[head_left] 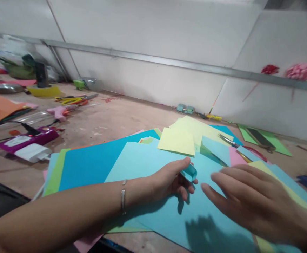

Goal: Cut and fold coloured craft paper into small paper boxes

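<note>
Between the thumb and fingers of my left hand (173, 177) is a small curled piece of light blue paper (190, 172). A silver bangle circles that wrist. To its right, my right hand (248, 196) hovers over the sheets, slightly blurred, with the fingers stretched out and nothing visible in them. Below both hands lies a large light blue sheet (148, 214). A small pale yellow paper (176, 141) and a folded light blue piece (215, 149) rest just beyond. Scissors (227, 140) with a red handle lie past my right hand.
A purple power strip (46, 135) with a white plug (33, 153) and a pink glue gun (58, 112) lie on the left. Orange paper (0, 107) is at the far left. A green sheet (279, 146) lies near the wall, with pink pompom flowers (302, 71) above.
</note>
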`<state>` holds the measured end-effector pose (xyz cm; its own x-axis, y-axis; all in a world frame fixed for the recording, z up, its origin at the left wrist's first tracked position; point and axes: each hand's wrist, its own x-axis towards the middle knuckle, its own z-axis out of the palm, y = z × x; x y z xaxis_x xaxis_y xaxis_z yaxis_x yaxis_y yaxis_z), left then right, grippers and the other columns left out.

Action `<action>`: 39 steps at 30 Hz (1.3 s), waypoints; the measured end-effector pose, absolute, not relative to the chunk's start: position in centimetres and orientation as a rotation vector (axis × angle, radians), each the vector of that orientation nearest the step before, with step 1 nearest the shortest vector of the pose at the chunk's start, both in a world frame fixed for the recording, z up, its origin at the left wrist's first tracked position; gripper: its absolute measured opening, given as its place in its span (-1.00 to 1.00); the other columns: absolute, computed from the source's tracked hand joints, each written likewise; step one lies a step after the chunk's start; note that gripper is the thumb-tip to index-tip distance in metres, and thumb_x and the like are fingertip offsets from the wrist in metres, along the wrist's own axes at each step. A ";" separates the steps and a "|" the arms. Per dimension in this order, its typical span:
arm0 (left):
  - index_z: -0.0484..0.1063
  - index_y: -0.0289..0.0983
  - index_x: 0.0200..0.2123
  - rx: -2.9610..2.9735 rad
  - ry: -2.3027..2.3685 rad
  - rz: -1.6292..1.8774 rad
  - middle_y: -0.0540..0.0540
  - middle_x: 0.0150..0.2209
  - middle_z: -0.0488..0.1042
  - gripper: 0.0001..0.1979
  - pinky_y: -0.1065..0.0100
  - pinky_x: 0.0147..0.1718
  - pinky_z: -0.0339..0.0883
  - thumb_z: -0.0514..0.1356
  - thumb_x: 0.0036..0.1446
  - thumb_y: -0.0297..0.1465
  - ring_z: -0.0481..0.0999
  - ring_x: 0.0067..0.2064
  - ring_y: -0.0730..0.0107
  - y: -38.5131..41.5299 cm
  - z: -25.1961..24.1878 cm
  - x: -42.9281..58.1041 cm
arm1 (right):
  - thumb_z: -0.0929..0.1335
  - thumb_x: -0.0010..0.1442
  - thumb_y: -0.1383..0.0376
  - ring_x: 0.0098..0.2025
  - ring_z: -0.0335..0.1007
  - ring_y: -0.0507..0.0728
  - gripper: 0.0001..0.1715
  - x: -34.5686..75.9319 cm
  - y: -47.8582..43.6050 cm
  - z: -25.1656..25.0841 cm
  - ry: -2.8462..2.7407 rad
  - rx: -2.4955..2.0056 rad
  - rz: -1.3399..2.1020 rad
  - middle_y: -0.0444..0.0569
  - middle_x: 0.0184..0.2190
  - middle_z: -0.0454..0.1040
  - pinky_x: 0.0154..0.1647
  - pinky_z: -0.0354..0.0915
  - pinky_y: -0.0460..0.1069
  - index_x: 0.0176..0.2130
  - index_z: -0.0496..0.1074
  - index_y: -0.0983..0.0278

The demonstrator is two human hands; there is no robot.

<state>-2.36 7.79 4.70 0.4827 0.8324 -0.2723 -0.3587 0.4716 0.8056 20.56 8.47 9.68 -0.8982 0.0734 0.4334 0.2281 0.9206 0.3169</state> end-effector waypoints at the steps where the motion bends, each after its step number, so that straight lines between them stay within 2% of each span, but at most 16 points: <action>1: 0.28 -0.29 -0.23 0.783 0.743 0.809 -0.04 -0.48 0.41 -0.69 0.48 -0.64 0.29 0.12 0.17 -0.14 0.41 -0.55 0.46 7.9 4.7 -2.4 | 0.31 0.27 0.42 -0.25 0.36 0.11 -0.71 19.2 9.6 10.5 -2.682 -0.159 -0.578 0.00 -0.22 0.48 -0.25 0.27 0.05 -0.02 0.42 0.20; 4: 0.28 -0.29 -0.36 0.838 0.854 0.811 0.01 -0.58 0.35 -0.93 0.52 -0.67 0.21 0.11 0.01 -0.49 0.34 -0.63 0.53 8.1 4.7 -2.4 | 0.25 0.29 0.49 -0.38 0.26 0.07 -0.72 16.4 11.6 11.3 -2.781 -0.064 -0.722 -0.05 -0.38 0.43 -0.34 0.17 0.02 -0.07 0.42 0.27; 6: 0.27 -0.29 -0.43 0.856 0.934 0.804 0.02 -0.62 0.33 -0.83 0.52 -0.69 0.16 0.05 -0.15 -0.61 0.29 -0.67 0.55 7.9 4.9 -2.4 | 0.24 0.30 0.48 -0.42 0.21 0.05 -0.78 15.7 12.0 11.1 -2.858 -0.043 -0.726 -0.09 -0.43 0.39 -0.34 0.14 0.01 -0.17 0.43 0.28; 9: 0.28 -0.29 -0.43 0.941 1.011 0.799 0.02 -0.64 0.34 -0.76 0.51 -0.67 0.16 0.02 -0.26 -0.63 0.30 -0.67 0.53 7.5 5.4 -2.5 | 0.22 0.31 0.49 -0.45 0.16 0.04 -0.74 15.4 11.7 10.9 -2.879 -0.036 -0.720 -0.11 -0.48 0.37 -0.35 0.10 0.01 -0.37 0.39 0.29; 12: 0.33 -0.31 -0.33 1.021 1.013 0.788 0.05 -0.67 0.35 -0.65 0.51 -0.68 0.16 0.01 -0.29 -0.63 0.28 -0.71 0.52 7.3 5.6 -2.5 | 0.20 0.31 0.50 -0.47 0.12 0.04 -0.66 15.0 10.9 11.1 -2.855 -0.031 -0.739 -0.12 -0.51 0.34 -0.38 0.07 0.01 -0.47 0.34 0.28; 15: 0.36 -0.33 -0.24 1.053 0.990 0.777 0.05 -0.70 0.35 -0.56 0.51 -0.69 0.17 -0.01 -0.28 -0.62 0.28 -0.72 0.50 7.3 5.3 -2.3 | 0.21 0.31 0.49 -0.47 0.14 0.05 -0.66 14.4 10.1 11.3 -2.851 -0.027 -0.774 -0.12 -0.53 0.33 -0.35 0.07 0.03 -0.46 0.37 0.28; 18: 0.37 -0.35 -0.18 1.073 1.013 0.768 0.01 -0.67 0.38 -0.57 0.48 -0.67 0.25 0.00 -0.20 -0.60 0.38 -0.65 0.42 7.3 5.1 -2.1 | 0.23 0.29 0.48 -0.45 0.17 0.07 -0.72 13.9 9.5 11.0 -2.846 -0.042 -0.814 -0.10 -0.52 0.35 -0.33 0.08 0.04 -0.40 0.41 0.28; 21: 0.31 -0.35 0.00 1.020 1.035 0.818 -0.02 -0.52 0.41 -0.47 0.47 -0.65 0.30 0.04 -0.13 -0.59 0.44 -0.56 0.41 6.9 5.5 -2.1 | 0.23 0.26 0.51 -0.46 0.17 0.07 -0.70 13.9 9.4 10.6 -2.851 -0.031 -0.811 -0.10 -0.53 0.34 -0.33 0.07 0.04 -0.46 0.38 0.29; 23: 0.14 -0.32 0.17 0.935 1.044 0.913 -0.09 -0.32 0.43 -0.33 0.46 -0.61 0.35 0.09 -0.09 -0.57 0.48 -0.47 0.40 6.7 6.0 -2.3 | 0.21 0.27 0.51 -0.46 0.17 0.06 -0.68 14.3 10.2 10.6 -2.876 -0.074 -0.745 -0.09 -0.54 0.34 -0.34 0.05 0.03 -0.47 0.37 0.29; 25: -0.04 -0.29 0.26 0.850 1.032 1.027 -0.25 -0.06 0.37 -0.23 0.41 -0.55 0.42 0.17 -0.03 -0.48 0.52 -0.34 0.34 6.7 6.4 -2.6 | 0.19 0.28 0.47 -0.45 0.20 0.06 -0.67 14.6 12.0 11.0 -2.912 -0.309 -0.591 -0.08 -0.52 0.37 -0.35 0.06 0.01 -0.44 0.39 0.28; 27: -0.07 -0.28 0.27 0.841 0.991 1.104 -0.36 0.10 0.24 -0.21 0.37 -0.52 0.45 0.20 0.01 -0.38 0.51 -0.24 0.28 6.9 6.5 -2.7 | 0.21 0.29 0.39 -0.39 0.28 0.07 -0.69 14.9 15.0 11.7 -2.869 -0.822 -0.401 -0.07 -0.49 0.42 -0.32 0.11 -0.02 -0.43 0.42 0.26; 29: 0.16 -0.33 0.16 0.981 0.968 1.016 -0.32 0.00 0.34 -0.39 0.38 -0.55 0.40 0.20 0.02 -0.36 0.50 -0.30 0.31 7.0 6.2 -2.7 | 0.22 0.32 0.33 -0.30 0.35 0.09 -0.73 14.8 18.6 12.2 -2.767 -1.062 -0.391 -0.02 -0.39 0.47 -0.23 0.19 -0.01 -0.35 0.45 0.28; 31: 0.41 -0.34 -0.12 1.278 0.981 0.820 -0.17 -0.30 0.47 -0.69 0.39 -0.54 0.35 0.15 0.02 -0.42 0.48 -0.41 0.34 7.0 5.6 -2.6 | 0.23 0.32 0.31 -0.28 0.39 0.11 -0.74 14.4 22.0 12.2 -2.697 -1.260 -0.374 -0.01 -0.36 0.49 -0.22 0.26 0.00 -0.33 0.46 0.30; 32: 0.46 -0.32 -0.26 1.486 0.995 0.735 -0.11 -0.42 0.47 -0.81 0.37 -0.50 0.34 0.12 0.03 -0.45 0.48 -0.43 0.33 6.9 5.4 -2.5 | 0.25 0.33 0.27 -0.26 0.41 0.11 -0.75 14.2 23.5 11.9 -2.674 -1.353 -0.356 -0.01 -0.30 0.50 -0.21 0.31 0.02 -0.27 0.46 0.31; 35: 0.48 -0.26 -0.44 2.274 0.894 0.587 -0.09 -0.50 0.49 -0.90 0.35 -0.47 0.25 0.17 -0.02 -0.51 0.49 -0.42 0.25 6.3 4.9 -2.7 | 0.32 0.30 0.16 -0.10 0.43 0.17 -0.66 13.8 26.8 10.2 -2.638 -1.563 -0.299 0.01 -0.03 0.44 -0.12 0.41 0.12 0.00 0.40 0.29; 39: 0.39 -0.23 -0.53 2.793 0.631 0.458 -0.08 -0.53 0.47 -0.87 0.39 -0.68 -0.03 0.27 -0.18 -0.53 0.40 -0.54 0.31 5.9 5.1 -3.1 | 0.34 0.28 0.16 -0.06 0.42 0.19 -0.61 13.7 28.4 8.5 -2.639 -1.653 -0.293 0.02 0.03 0.41 -0.10 0.41 0.14 0.04 0.38 0.29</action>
